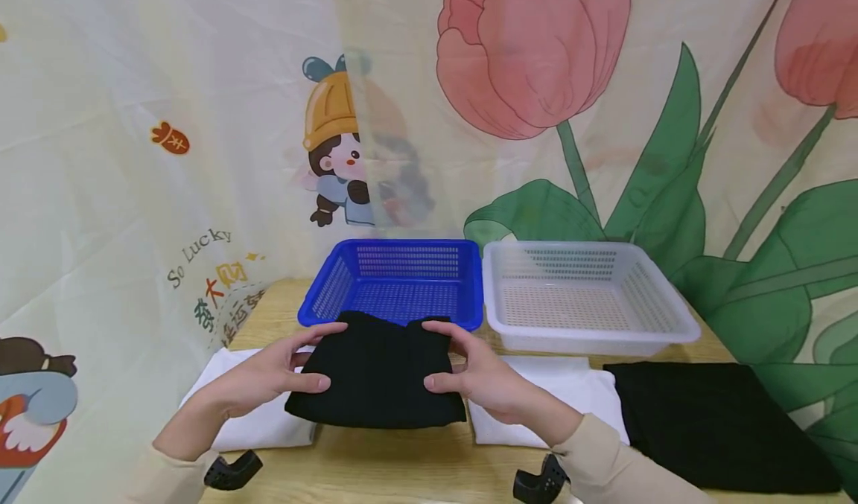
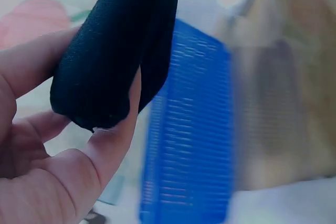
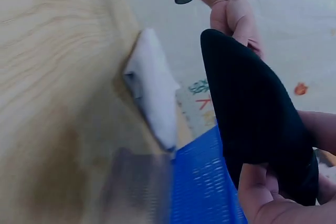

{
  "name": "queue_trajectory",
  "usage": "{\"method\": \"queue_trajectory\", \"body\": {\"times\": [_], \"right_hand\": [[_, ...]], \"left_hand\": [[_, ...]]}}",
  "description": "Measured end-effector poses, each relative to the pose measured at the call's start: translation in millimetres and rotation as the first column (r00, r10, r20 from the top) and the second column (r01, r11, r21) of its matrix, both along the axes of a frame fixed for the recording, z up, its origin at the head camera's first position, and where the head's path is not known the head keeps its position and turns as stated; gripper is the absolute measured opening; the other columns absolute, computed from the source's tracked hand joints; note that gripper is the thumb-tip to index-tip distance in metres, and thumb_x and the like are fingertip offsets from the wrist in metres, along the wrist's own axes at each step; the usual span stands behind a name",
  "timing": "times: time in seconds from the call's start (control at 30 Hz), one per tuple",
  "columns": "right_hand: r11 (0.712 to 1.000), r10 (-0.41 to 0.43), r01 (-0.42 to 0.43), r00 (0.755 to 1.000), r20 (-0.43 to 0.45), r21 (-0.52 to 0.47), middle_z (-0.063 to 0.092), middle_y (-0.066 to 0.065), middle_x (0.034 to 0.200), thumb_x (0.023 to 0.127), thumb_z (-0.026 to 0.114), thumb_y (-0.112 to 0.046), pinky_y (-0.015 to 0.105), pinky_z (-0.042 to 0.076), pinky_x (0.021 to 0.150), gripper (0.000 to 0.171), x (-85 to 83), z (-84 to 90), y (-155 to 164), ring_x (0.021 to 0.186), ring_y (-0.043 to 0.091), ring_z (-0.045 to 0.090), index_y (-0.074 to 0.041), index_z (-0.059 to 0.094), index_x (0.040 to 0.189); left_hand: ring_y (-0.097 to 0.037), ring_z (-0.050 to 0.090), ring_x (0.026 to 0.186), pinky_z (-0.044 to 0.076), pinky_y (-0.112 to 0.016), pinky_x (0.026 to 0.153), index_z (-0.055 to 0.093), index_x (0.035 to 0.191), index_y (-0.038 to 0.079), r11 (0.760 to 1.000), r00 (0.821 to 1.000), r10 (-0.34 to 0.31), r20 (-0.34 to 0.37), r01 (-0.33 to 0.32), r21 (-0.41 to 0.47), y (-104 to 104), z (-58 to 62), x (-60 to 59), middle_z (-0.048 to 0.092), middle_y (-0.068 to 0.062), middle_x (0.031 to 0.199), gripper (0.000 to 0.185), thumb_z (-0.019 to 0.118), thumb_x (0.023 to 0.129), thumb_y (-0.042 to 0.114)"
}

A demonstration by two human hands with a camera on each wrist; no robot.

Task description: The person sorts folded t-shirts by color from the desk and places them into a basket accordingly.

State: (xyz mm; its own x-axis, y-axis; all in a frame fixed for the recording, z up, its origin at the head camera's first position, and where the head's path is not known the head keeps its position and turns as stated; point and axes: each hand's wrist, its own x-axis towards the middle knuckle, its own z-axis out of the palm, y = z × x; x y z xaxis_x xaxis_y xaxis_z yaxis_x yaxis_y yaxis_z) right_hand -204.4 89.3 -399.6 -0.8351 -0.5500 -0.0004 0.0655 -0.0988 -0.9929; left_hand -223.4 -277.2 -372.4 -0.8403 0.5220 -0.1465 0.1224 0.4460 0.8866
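Observation:
A folded black cloth (image 1: 378, 377) is held up over the table between both hands, its far edge overlapping the blue basket's front rim in the head view. My left hand (image 1: 258, 377) pinches its left side, thumb on the near face and fingers toward the upper edge. On the opposite side my right hand (image 1: 492, 381) grips it the same way. The left wrist view shows the cloth's rounded, layered fold (image 2: 100, 72) between thumb and fingers. In the right wrist view the cloth (image 3: 252, 103) bulges between the two hands.
Behind the cloth stand a blue basket (image 1: 307, 314) and, to its right, a white basket (image 1: 596, 340). Folded white cloths lie at left (image 1: 261, 433) and right (image 1: 529, 433) on the wooden table (image 1: 389, 474). Another black cloth (image 1: 724, 429) lies far right. A printed curtain hangs behind.

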Motion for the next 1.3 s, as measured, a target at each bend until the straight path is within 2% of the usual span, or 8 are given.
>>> {"method": "queue_trajectory", "body": {"times": [0.2,0.43,0.7,1.0,1.07,1.13,1.23,1.3], "right_hand": [[0.999,-0.034,0.038,0.994,-0.107,0.029,0.049,0.022,0.145,0.096,0.074,0.005,0.047,0.062,0.092,0.081,-17.5,44.3,-1,0.114,0.034,0.072,-0.021,0.038,0.164],[0.990,-0.089,0.109,0.977,-0.194,0.093,0.048,0.018,0.150,0.097,0.073,0.005,0.047,0.062,0.093,0.083,-71.1,63.1,-8,0.121,0.039,0.069,-0.024,0.036,0.165],[0.976,-0.145,0.177,0.963,-0.227,0.130,0.049,0.018,0.146,0.097,0.075,0.003,0.044,0.061,0.094,0.084,-127.2,42.8,-17,0.120,0.036,0.068,-0.022,0.034,0.166],[0.905,-0.272,0.331,0.933,-0.236,0.265,0.027,0.011,0.172,0.095,0.080,-0.005,0.054,0.041,0.120,0.078,-160.6,5.1,-21,0.157,0.037,0.029,-0.025,0.045,0.162],[0.894,-0.287,0.344,0.932,-0.222,0.286,0.028,0.013,0.172,0.095,0.080,-0.005,0.054,0.042,0.118,0.078,-163.8,-1.4,-22,0.155,0.039,0.033,-0.025,0.045,0.161],[0.886,-0.301,0.353,0.931,-0.207,0.299,0.029,0.013,0.172,0.095,0.080,-0.005,0.053,0.045,0.116,0.078,-165.8,-6.1,-24,0.149,0.039,0.042,-0.025,0.045,0.161],[0.878,-0.317,0.366,0.928,-0.197,0.308,0.032,0.013,0.170,0.094,0.081,-0.004,0.049,0.049,0.112,0.077,-168.2,-11.1,-26,0.135,0.036,0.055,-0.023,0.046,0.160],[0.871,-0.322,0.372,0.925,-0.199,0.320,0.033,0.013,0.170,0.093,0.081,-0.004,0.042,0.053,0.102,0.077,-169.3,-13.3,-27,0.119,0.032,0.059,-0.022,0.047,0.160]], "left_hand": [[-0.042,0.053,0.135,0.052,-0.042,0.103,0.036,0.166,0.027,0.998,0.993,0.016,-0.116,-0.009,0.057,-1,38.8,-15.7,0.029,-0.014,0.169,0.080,0.077,0.099,0.016],[-0.047,0.040,0.147,0.048,-0.049,0.111,0.033,0.168,0.028,0.994,0.989,0.055,-0.138,-0.042,0.097,2,55.0,-77.2,0.025,-0.016,0.169,0.083,0.077,0.099,0.016],[-0.041,0.046,0.145,0.058,-0.032,0.097,0.030,0.169,0.030,0.975,0.995,0.096,-0.020,-0.090,0.203,3,33.0,-138.9,0.022,-0.015,0.166,0.083,0.070,0.101,0.003],[-0.044,0.008,0.161,0.025,-0.061,0.126,0.031,0.169,0.027,0.968,0.983,0.183,0.004,-0.181,0.173,12,-3.0,-167.5,-0.001,-0.015,0.178,0.085,0.071,0.099,0.002],[-0.052,0.039,0.139,0.046,-0.048,0.116,0.032,0.168,0.028,0.972,0.980,0.200,-0.023,-0.195,0.131,14,-9.7,-171.0,0.002,-0.017,0.178,0.084,0.073,0.098,0.004],[-0.053,0.041,0.136,0.056,-0.031,0.093,0.034,0.168,0.028,0.973,0.978,0.208,-0.027,-0.203,0.112,14,-15.7,-174.7,0.005,-0.018,0.177,0.085,0.074,0.098,0.005],[-0.055,0.047,0.112,0.041,-0.018,0.060,0.036,0.167,0.027,0.972,0.975,0.221,-0.039,-0.216,0.090,15,-23.9,-180.2,0.009,-0.020,0.177,0.085,0.077,0.096,0.004],[-0.047,0.053,0.108,0.039,-0.018,0.058,0.037,0.167,0.025,0.971,0.974,0.225,-0.032,-0.221,0.091,16,-28.0,-183.8,0.009,-0.020,0.177,0.084,0.076,0.096,0.002]]}}
